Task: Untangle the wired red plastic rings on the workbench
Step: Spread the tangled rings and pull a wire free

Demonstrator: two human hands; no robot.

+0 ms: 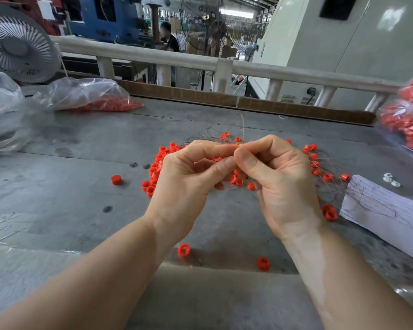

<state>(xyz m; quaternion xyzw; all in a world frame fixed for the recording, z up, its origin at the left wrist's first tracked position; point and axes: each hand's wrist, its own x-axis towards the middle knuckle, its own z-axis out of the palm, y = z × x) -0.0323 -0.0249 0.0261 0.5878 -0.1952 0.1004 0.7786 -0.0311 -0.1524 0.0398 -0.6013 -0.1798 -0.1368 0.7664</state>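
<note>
Grey and scuffed, the metal surface (81,167) runs back to a white railing (177,59), with factory machines and a standing fan (19,44) beyond it. Both hands are raised just above the middle of the surface, fingertips meeting, so the fine wire (215,136) can be worked free over the heap instead of dragging through it. The left hand (186,177) has its grip closed to a pinch, thumb against forefinger; the right hand (279,177) pinches the same spot, fingers curled in. Whether they hold wire alone or a ring too, I cannot tell, since the fingers cover it. The wired red plastic rings (160,160) lie tangled under and behind the hands, a few loose ones rolled nearer the edge. Clear bags (91,94) of more red parts sit to the far left and right, the right one cut off by the frame. A sheet of paper (379,206) lies at the right, wire strands trailing onto it
</note>
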